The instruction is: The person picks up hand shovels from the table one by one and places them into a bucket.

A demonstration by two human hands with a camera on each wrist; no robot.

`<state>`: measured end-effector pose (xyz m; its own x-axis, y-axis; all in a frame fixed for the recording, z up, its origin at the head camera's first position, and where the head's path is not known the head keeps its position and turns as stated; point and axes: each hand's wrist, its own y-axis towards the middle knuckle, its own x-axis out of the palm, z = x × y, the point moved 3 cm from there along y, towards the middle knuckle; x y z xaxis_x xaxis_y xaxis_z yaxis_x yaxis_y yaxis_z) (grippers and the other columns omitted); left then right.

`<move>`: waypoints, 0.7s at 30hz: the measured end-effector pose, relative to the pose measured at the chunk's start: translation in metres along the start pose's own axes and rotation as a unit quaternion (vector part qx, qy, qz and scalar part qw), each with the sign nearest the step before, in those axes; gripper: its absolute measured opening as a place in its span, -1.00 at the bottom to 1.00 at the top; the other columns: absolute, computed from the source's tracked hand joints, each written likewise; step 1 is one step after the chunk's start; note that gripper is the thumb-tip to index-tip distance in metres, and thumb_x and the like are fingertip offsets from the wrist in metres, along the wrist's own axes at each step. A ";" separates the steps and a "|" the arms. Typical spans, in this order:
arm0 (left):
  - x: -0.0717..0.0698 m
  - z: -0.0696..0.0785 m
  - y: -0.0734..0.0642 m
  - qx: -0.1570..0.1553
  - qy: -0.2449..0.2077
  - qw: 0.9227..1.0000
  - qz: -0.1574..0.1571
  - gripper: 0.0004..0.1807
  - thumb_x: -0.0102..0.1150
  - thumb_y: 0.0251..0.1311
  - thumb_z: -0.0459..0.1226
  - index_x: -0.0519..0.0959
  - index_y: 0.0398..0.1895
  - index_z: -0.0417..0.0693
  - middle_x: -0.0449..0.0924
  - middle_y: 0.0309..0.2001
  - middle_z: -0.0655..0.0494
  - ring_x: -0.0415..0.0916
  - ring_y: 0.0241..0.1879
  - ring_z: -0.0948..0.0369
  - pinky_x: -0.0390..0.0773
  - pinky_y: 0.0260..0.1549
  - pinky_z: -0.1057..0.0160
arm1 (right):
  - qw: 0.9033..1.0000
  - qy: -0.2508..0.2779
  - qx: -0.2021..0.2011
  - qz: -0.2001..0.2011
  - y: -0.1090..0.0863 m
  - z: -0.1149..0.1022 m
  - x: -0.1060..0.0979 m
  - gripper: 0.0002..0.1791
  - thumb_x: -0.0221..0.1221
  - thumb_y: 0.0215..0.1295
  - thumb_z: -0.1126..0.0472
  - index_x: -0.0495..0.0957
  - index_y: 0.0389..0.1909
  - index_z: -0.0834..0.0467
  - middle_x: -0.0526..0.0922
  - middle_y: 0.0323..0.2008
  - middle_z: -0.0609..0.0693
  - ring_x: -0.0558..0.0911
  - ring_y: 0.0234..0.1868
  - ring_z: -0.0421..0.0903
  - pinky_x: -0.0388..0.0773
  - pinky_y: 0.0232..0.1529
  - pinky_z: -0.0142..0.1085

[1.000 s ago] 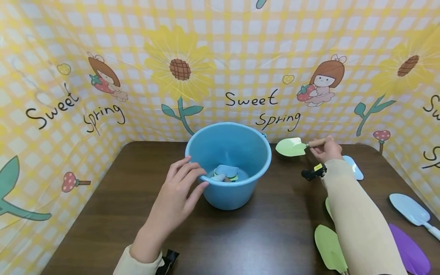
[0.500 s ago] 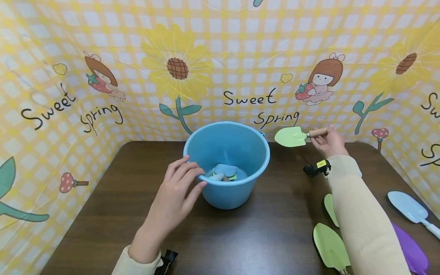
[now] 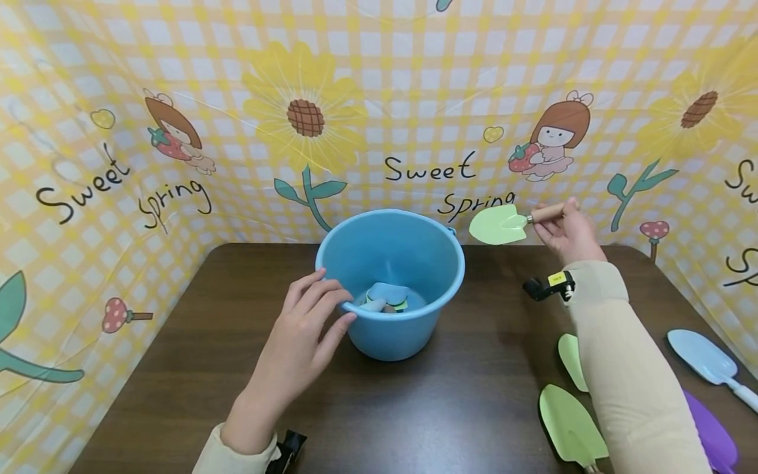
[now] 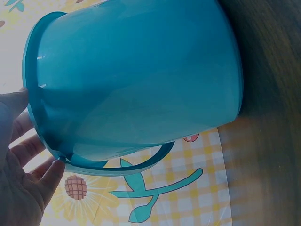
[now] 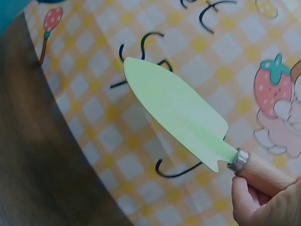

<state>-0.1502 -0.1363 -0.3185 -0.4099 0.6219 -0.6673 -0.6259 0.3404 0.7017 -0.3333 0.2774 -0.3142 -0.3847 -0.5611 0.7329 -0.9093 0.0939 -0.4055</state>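
A blue bucket [image 3: 393, 337] stands upright on the dark wooden table, with a light-blue tool and green pieces partly visible at its bottom. My left hand [image 3: 304, 329] holds the bucket's near-left rim; in the left wrist view, the fingers and thumb of that hand [image 4: 21, 188] meet the rim. To the right of the bucket, my right hand [image 3: 571, 234] grips a hand trowel by its wooden handle. The trowel's pale green blade [image 3: 499, 224] points left toward the bucket, raised above the table. The right wrist view shows this trowel [image 5: 174, 113] with its metal collar beside the thumb.
On the table at right lie two green trowels, one nearer [image 3: 570, 424] and one partly under the sleeve [image 3: 571, 362]. A light-blue trowel [image 3: 705, 355] and a purple one [image 3: 713, 434] lie farther right. A yellow checked cloth [image 3: 414, 118] encloses the back and sides.
My right hand has lifted the green trowel up from near the table's back edge, its blade rising with it. The left hand stays on the bucket's rim.
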 end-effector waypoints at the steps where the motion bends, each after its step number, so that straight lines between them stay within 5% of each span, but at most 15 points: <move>1: 0.000 0.000 0.000 0.000 0.000 1.000 0.000 -0.78 0.38 0.17 -0.31 0.62 -0.13 -0.09 0.61 -0.05 0.02 0.35 0.30 -0.11 0.41 0.35 -0.10 | 1.000 0.003 0.002 -0.006 -0.001 0.000 0.002 -0.38 -0.17 0.47 -0.12 -0.05 0.50 -0.30 0.33 0.42 -0.08 0.22 0.51 -0.19 0.08 0.54 -0.27; 13: 0.000 -0.001 0.000 0.005 0.000 1.000 0.003 -0.77 0.39 0.16 -0.32 0.62 -0.13 -0.11 0.60 -0.05 0.01 0.36 0.28 -0.14 0.41 0.34 -0.11 | 0.999 0.019 -0.003 -0.047 -0.015 -0.003 0.032 -0.48 -0.14 0.44 -0.13 0.12 0.38 -0.23 0.51 0.20 0.04 0.31 0.47 -0.17 0.17 0.52 -0.26; 21: 0.001 -0.001 -0.001 0.004 0.000 1.000 0.004 -0.77 0.39 0.15 -0.32 0.62 -0.12 -0.11 0.60 -0.04 0.00 0.36 0.28 -0.15 0.41 0.34 -0.11 | 0.999 0.010 -0.016 -0.051 -0.020 -0.005 0.056 -0.46 -0.14 0.46 -0.12 0.13 0.43 -0.22 0.50 0.25 0.02 0.34 0.45 -0.13 0.20 0.52 -0.25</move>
<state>-0.1510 -0.1367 -0.3200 -0.4138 0.6250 -0.6620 -0.6171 0.3421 0.7087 -0.3373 0.2485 -0.2627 -0.2929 -0.5525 0.7804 -0.9483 0.0632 -0.3111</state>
